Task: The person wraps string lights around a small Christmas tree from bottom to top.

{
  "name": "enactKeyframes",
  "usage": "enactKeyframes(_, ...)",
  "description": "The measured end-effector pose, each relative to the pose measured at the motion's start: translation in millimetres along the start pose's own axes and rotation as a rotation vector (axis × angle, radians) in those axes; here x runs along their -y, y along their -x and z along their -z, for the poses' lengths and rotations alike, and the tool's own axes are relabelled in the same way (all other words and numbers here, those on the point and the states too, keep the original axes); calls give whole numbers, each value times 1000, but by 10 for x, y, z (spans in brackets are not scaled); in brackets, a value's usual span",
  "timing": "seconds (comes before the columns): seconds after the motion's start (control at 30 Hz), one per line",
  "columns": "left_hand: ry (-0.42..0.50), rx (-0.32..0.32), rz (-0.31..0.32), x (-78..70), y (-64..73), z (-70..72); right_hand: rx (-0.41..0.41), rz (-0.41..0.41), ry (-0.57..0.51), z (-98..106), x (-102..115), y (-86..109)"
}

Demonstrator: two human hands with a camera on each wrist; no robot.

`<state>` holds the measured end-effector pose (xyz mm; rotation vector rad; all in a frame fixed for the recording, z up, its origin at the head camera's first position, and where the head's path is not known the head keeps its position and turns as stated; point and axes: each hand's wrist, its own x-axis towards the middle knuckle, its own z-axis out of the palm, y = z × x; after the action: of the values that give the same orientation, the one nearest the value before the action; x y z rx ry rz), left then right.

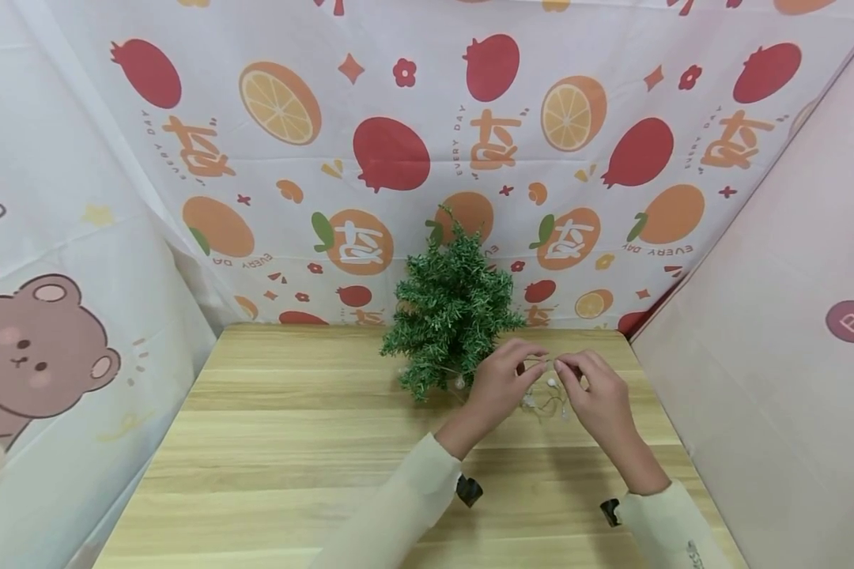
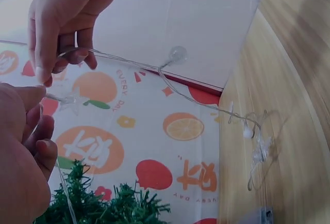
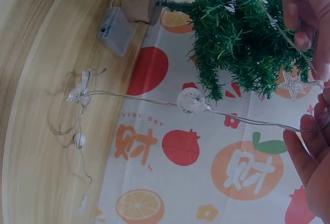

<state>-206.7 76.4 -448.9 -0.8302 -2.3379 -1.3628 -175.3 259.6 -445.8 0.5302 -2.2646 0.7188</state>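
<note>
A small green artificial Christmas tree (image 1: 455, 304) stands upright near the table's back edge. Close to its right side, my left hand (image 1: 498, 383) pinches a thin clear wire of a fairy-light string (image 3: 242, 120), beside a star-shaped bulb (image 3: 293, 87). Facing it, fingertips nearly meeting, my right hand (image 1: 601, 395) holds the same string between thumb and fingers. A round clear bulb (image 2: 178, 54) hangs along the stretch running down from the right hand. More wire (image 3: 278, 25) passes from the left hand across the branches. The rest of the string lies bunched on the table.
A clear battery box (image 3: 116, 32) sits on the wooden table (image 1: 277, 442) beside the tree's round wooden base (image 3: 142, 3). Fruit-printed cloth (image 1: 313, 166) hangs right behind the tree. Pale cloth walls (image 1: 790, 316) close in both sides.
</note>
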Motion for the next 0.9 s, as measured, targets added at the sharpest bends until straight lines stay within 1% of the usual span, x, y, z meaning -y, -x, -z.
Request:
enactKeyframes(0.07,10,10,10,-8,-21,-26,4,-23,-21,0,-4,2)
enactKeyframes(0.23,71,36,45,-10,-45,-83,14,-76,-37,-3,-8,-5)
enactKeyframes(0.33,108,45,63,2,-48,-110,37,-121,-40,12,13,-17)
enactKeyframes(0.47,141,41,68,30,-49,-136,97,-191,-51,56,42,-34)
enactKeyframes(0.6,171,14,63,58,-38,-160,178,-261,-53,110,30,-32)
enactKeyframes(0.67,182,1,70,69,-33,-168,218,-296,-49,137,10,-29)
enactKeyframes(0.77,181,-10,86,72,-30,-170,267,-318,-45,176,-35,-21)
enactKeyframes(0.9,184,-21,117,65,-47,-170,324,-341,-66,244,-122,6)
